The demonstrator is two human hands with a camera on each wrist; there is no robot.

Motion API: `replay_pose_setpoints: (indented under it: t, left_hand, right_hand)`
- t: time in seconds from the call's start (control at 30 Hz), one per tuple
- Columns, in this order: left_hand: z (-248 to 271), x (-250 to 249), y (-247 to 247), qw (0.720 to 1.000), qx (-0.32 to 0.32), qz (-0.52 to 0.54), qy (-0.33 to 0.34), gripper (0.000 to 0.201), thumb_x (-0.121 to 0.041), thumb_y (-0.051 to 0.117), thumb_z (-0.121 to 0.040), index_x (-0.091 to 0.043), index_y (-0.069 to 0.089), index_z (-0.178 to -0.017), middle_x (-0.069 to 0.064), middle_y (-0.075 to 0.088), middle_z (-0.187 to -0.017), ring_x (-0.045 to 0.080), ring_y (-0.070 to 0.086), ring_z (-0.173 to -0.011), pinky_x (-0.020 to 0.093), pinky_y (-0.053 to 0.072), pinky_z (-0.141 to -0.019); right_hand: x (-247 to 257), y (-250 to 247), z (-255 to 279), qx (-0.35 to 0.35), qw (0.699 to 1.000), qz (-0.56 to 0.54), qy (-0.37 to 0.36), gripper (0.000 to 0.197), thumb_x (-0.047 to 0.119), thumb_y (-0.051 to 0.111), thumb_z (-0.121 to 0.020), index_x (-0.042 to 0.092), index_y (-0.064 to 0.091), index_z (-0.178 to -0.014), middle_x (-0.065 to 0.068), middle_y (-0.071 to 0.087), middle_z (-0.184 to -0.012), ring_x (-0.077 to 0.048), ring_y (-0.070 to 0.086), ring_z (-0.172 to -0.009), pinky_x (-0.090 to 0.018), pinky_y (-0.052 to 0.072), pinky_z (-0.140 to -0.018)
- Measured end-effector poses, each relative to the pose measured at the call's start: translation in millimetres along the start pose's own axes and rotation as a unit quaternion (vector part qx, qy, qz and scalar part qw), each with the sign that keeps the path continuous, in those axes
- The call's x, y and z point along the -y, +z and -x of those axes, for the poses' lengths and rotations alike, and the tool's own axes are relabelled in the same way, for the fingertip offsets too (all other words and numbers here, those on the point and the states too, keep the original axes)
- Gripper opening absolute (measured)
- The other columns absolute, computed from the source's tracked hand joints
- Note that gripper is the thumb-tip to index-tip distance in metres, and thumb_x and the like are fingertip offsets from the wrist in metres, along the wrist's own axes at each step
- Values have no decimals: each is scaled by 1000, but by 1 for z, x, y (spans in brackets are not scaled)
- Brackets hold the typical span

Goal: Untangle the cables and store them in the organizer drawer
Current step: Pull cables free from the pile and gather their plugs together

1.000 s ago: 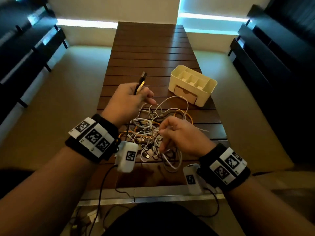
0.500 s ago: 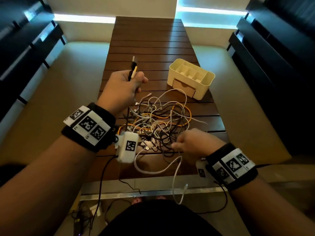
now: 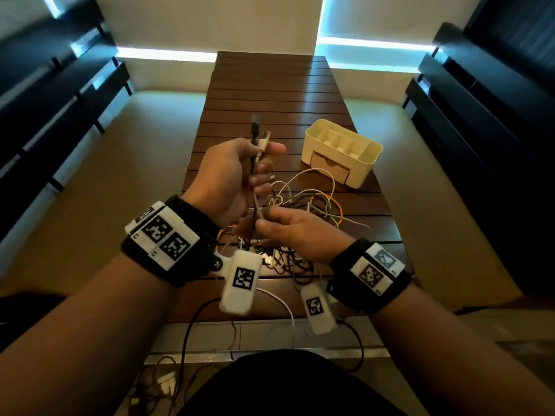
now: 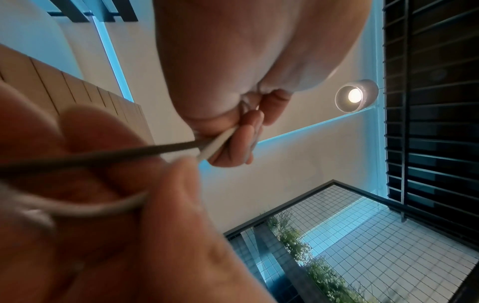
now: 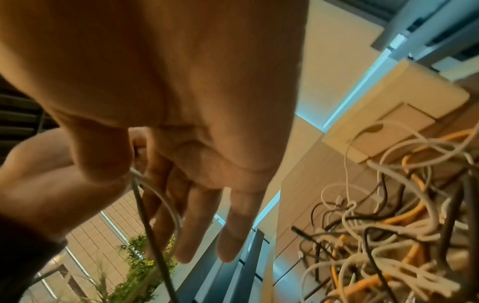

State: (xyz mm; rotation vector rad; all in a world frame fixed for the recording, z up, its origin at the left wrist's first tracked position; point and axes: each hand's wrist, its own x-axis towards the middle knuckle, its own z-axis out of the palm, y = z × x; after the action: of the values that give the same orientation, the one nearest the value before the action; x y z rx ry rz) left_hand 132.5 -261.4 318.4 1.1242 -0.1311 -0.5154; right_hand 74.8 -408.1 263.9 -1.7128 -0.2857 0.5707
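A tangle of white, black and orange cables lies on the slatted wooden table. My left hand is raised above it and grips a black cable and a white cable, plug ends pointing up. Just below it, the thumb and forefinger of my right hand pinch the white cable; its other fingers are stretched out in the right wrist view. The cream organizer stands at the right, its drawer closed and facing the tangle.
A white cable end hangs over the table's near edge. Dark slatted furniture flanks the table on both sides. More cables lie on the floor below the near edge.
My right hand rose from low at the near edge to just under my left hand, bringing the white cable. My left hand now holds a white plug beside the black one.
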Motion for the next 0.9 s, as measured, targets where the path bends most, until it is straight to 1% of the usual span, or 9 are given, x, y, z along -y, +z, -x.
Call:
replay_pose_setpoints:
  t: [0.13,0.23,0.33,0.43,0.5,0.6,0.73,0.8,0.9]
  left_hand:
    - [3,-1,-12,1000,-21,-2,-7,38,-13,29,-99,4,57,-119,-2,38,-65,7,29,-51,21,33,-45]
    - [6,5,-20,998,-34,-46,-10,34,-13,32,-104,3,57,-121,-2,41,-67,7,34,-52,21,37,-47]
    - [10,10,-32,995,-45,-84,-12,30,-14,34,-106,-2,58,-118,-2,45,-69,9,42,-54,24,42,-53]
    - [16,14,-44,993,-70,-92,-23,27,-17,32,-108,-6,56,-114,0,47,-68,13,50,-58,29,50,-59]
    - [19,16,-51,992,-81,-95,-30,28,-20,32,-108,-6,55,-114,2,50,-68,18,56,-61,36,54,-65]
    - [21,22,-59,989,-90,-111,-35,28,-22,32,-108,-5,54,-114,2,50,-66,19,57,-60,37,55,-64]
    - [24,32,-63,987,-92,-124,-33,27,-20,31,-108,-7,55,-110,-1,43,-63,13,47,-54,30,49,-57]
    - [24,36,-66,986,-87,-135,-32,28,-20,31,-108,-8,56,-109,-2,41,-62,12,43,-54,28,44,-57]
    - [23,38,-69,986,-71,-148,-29,27,-19,32,-108,-8,56,-110,-3,41,-61,12,40,-53,27,41,-55]
  right_hand:
    - [8,2,-1,97,988,-102,56,29,20,35,-107,3,58,-104,-18,67,-93,-27,69,-81,-30,59,-75]
    - [6,-3,-7,127,985,-48,107,31,30,40,-106,6,58,-107,-24,69,-102,-31,70,-80,-33,60,-72]
    - [-15,-13,-19,85,990,24,114,28,36,51,-100,19,58,-121,-10,64,-125,-23,70,-102,-38,61,-74]
    - [-48,-22,-30,-31,993,-29,113,35,33,63,-93,31,55,-128,0,55,-132,-17,64,-110,-38,61,-74]
    - [-73,-21,-36,-91,988,-24,125,32,25,67,-92,25,60,-124,-3,59,-124,-15,66,-103,-34,61,-75]
    - [-103,-6,-45,-89,983,13,163,16,12,67,-93,17,68,-108,-4,69,-102,-12,70,-85,-27,59,-73]
    - [-123,1,-62,-135,969,128,163,10,15,70,-89,23,72,-97,2,69,-100,-17,68,-89,-34,59,-84]
    - [-129,1,-71,-115,948,256,149,16,22,71,-89,24,72,-105,4,63,-107,-14,61,-92,-33,54,-86]
    - [-139,7,-82,-61,893,424,136,35,30,71,-88,21,68,-121,-2,54,-121,-22,54,-111,-37,48,-96]
